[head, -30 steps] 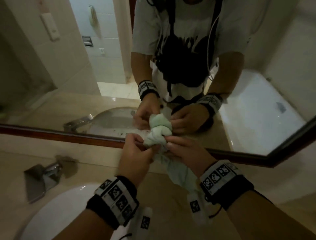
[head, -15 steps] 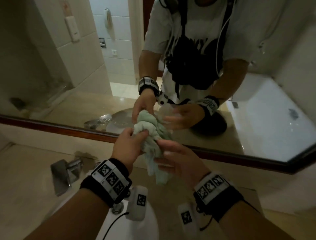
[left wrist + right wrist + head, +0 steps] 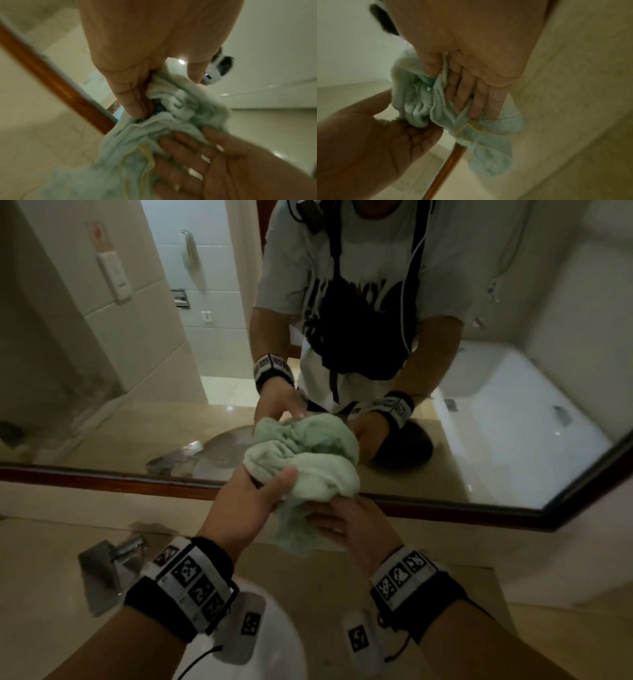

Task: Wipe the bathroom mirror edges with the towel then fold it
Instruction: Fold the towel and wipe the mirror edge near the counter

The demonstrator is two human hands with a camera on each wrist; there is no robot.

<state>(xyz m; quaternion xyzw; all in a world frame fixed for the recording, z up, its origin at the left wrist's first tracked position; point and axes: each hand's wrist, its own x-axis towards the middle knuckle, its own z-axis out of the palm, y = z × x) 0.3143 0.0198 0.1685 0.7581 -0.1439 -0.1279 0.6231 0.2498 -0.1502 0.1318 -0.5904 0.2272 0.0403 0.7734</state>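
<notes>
A pale green towel (image 3: 308,467) is bunched up in front of the mirror's lower wooden frame (image 3: 137,484). My left hand (image 3: 270,487) grips the bunch from the left, thumb on top, and in the left wrist view the towel (image 3: 181,108) sits between its thumb and fingers. My right hand (image 3: 329,515) holds the towel's lower part from the right. In the right wrist view the cloth (image 3: 423,102) passes between its thumb and straight fingers (image 3: 471,97), and a yellow-edged corner hangs below. The mirror (image 3: 102,371) reflects both hands and the towel.
A chrome faucet (image 3: 113,556) stands on the beige counter (image 3: 41,594) at the left, and the white sink (image 3: 274,655) lies under my wrists. The mirror's frame angles up at the right (image 3: 589,481). A bathtub and tiled walls show in the reflection.
Both hands have lifted the towel slightly up in front of the glass. The tight twist has loosened into a wider bunch, and less cloth hangs below.
</notes>
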